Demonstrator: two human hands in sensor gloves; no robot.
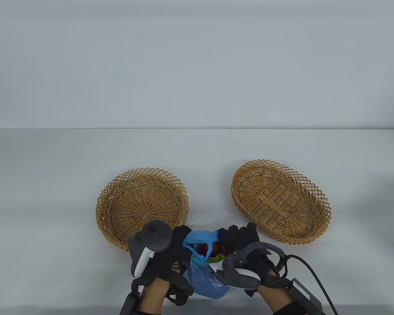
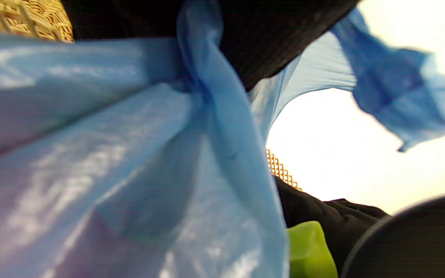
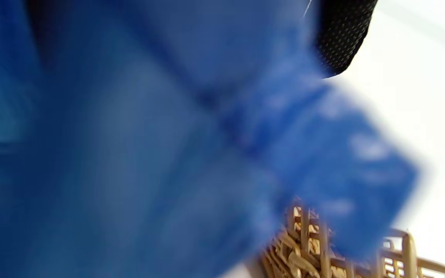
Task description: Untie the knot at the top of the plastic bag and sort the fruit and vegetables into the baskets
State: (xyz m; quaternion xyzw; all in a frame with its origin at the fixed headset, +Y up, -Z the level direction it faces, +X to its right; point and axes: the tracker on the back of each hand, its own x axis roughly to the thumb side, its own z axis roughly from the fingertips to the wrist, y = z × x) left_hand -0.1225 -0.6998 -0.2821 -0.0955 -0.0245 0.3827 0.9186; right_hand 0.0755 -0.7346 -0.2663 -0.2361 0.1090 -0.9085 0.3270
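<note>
Two wicker baskets stand on the worktop (image 1: pixel 52 183), the round basket (image 1: pixel 142 206) to the left and the oval basket (image 1: pixel 280 200) to the right, and neither holds anything yet. Between them, at the near edge, sits the blue plastic bag (image 1: pixel 203 277), with both gloved hands on it. The left hand (image 1: pixel 170 252) grips the bag's left side and the right hand (image 1: pixel 246 249) grips its right side, fingers curled into the plastic, drawing the mouth apart. From above the mouth looks open: a red item (image 1: pixel 204 248) and a yellow-green item (image 1: pixel 218 259) show inside. The left wrist view, though, shows a twisted gather (image 2: pixel 199 88) in the plastic, so it cannot be told whether the knot is wholly undone or only loosened. By this reading the untying is done or nearly so, and all the sorting is left: no produce has left the bag. What each item is cannot be made out.
</note>
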